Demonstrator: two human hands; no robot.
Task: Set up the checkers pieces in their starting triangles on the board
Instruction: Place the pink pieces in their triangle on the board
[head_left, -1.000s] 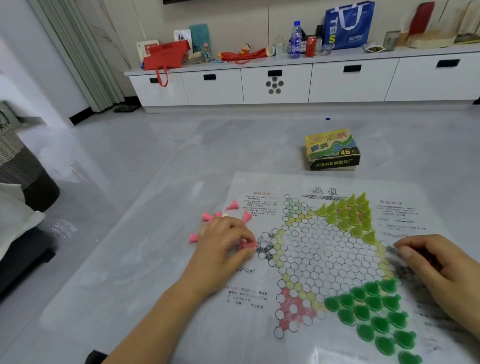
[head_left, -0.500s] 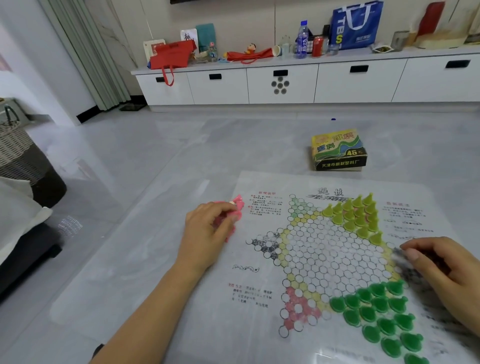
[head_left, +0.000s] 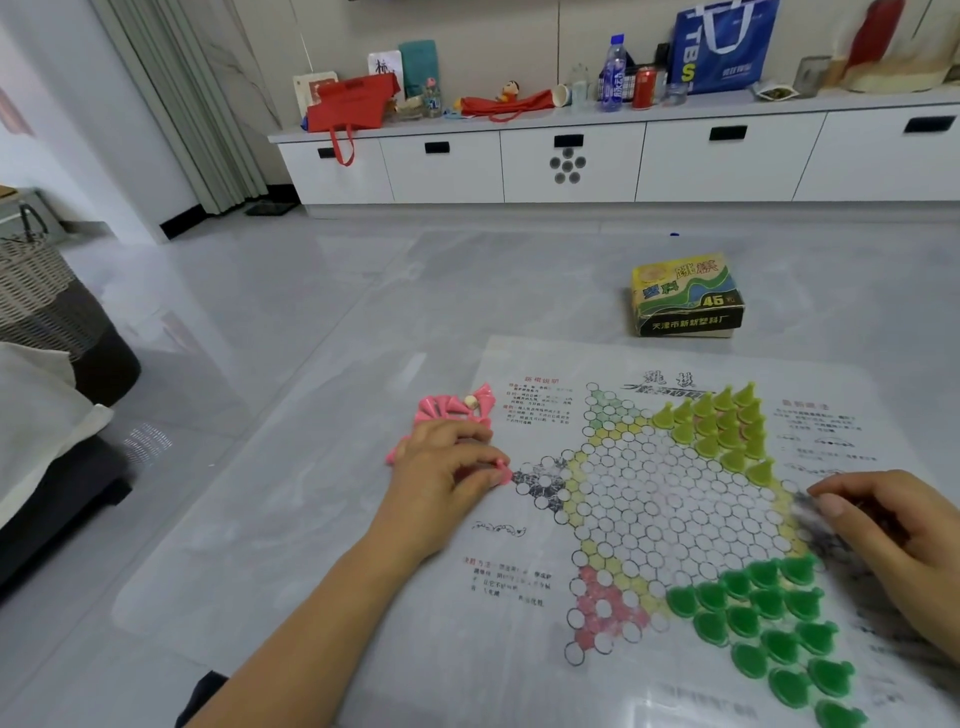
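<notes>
Between the fingers (head_left: 480, 460) of our left hand (head_left: 441, 480) we see one pink cone-shaped plastic piece (head_left: 503, 475), and just beyond them a heap of pink plastic cones (head_left: 457, 408). Right of those fingers the whitish plastic board sheet (head_left: 519, 649) carries a honeycomb of black-ringed white circles, edged yellow, with a mottled black triangle (head_left: 543, 486) at their tips. Beyond the fingers of our right hand (head_left: 898, 530) stand lime-yellow plastic cones (head_left: 719, 423); nearer than them, dark green plastic cones (head_left: 763, 618).

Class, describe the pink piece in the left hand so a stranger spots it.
On the floor board, find the dark triangle on its left. At its tip, the left hand pinches one pink piece. The other pink pieces lie heaped beyond the hand; this one is held.
</notes>
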